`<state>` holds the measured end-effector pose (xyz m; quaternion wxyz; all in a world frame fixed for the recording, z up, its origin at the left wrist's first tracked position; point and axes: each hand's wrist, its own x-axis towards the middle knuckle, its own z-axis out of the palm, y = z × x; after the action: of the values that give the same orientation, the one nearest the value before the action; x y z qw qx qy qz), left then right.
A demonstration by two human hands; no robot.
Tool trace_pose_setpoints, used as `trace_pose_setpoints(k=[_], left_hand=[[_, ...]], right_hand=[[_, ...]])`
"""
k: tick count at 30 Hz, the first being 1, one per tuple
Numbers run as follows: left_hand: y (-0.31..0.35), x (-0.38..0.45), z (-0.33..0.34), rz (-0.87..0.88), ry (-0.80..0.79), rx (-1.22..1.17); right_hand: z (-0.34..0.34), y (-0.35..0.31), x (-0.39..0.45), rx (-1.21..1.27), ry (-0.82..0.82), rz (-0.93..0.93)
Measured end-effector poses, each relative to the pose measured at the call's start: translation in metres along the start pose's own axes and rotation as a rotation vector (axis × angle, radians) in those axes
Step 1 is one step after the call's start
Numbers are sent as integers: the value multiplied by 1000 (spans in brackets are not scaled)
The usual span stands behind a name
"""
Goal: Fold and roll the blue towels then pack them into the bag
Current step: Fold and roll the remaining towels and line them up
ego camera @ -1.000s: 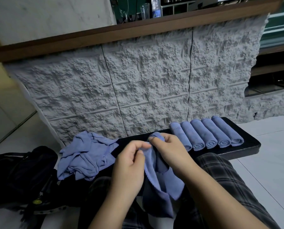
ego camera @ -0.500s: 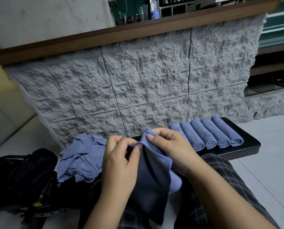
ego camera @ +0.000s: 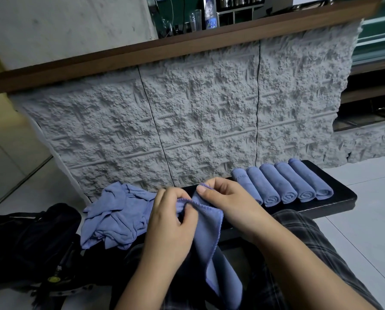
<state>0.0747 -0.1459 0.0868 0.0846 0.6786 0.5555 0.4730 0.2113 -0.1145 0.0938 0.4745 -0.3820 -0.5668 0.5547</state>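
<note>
- We find both hands holding one blue towel (ego camera: 209,222) by its top hem, above the lap.
- The left hand (ego camera: 171,222) has its fingers curled over the hem, with the thumb pressed against the cloth from the near side; the grip is narrow and closed on the fabric.
- The right hand (ego camera: 229,202) pinches the same hem a little further along, between thumb and bent forefinger.
- The two hands sit just beside each other, the hem running between them.
- Below the grip the towel hangs loose and unfolded, draping down between the knees in front of the plaid trousers (ego camera: 303,238).
- To the left of the hands, a crumpled pile of towels (ego camera: 117,215) lies on the near end of a black bench (ego camera: 334,200).
- To the right, we count five rolled towels (ego camera: 285,184) laid side by side on the bench, each touching the next.
- A black bag (ego camera: 30,238) rests on the floor at the far left, next to the pile.
- Behind the bench stands a rough grey stone wall (ego camera: 187,113) capped by a wooden ledge (ego camera: 142,54).
</note>
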Motion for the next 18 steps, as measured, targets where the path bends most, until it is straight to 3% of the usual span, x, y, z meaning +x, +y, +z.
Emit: trace_pose_setpoints(k=[8, 11, 15, 18], left_hand=[[1, 0, -3, -109, 82, -62], [-1, -2, -1, -105, 106, -63], [2, -1, -2, 69, 132, -13], [5, -1, -4, 36, 94, -49]], right_hand=[[-4, 0, -4, 221, -198, 21], [-1, 0, -3, 162, -172, -17], [1, 1, -4, 139, -153, -35], [1, 1, -5, 134, -106, -32]])
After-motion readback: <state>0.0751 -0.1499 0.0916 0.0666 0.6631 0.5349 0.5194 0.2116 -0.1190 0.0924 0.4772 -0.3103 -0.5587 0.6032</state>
